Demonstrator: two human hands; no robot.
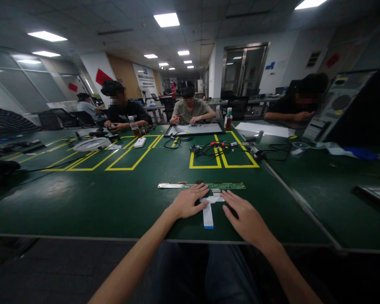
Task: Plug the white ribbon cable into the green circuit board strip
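Observation:
A long, narrow green circuit board lies crosswise on the green table in front of me. Below it is a white flat ribbon cable with a bend at its top and a blue end pointing toward me. My left hand lies flat, its fingertips over the lower edge of the board and its thumb by the cable. My right hand has its fingers stretched out, the tips at the right end of the cable's bend. Neither hand is closed around anything.
Beyond the yellow tape rectangles lie black cables and a red-handled tool. Across the table a person works at a flat panel. A computer case stands at right, a white fan at left.

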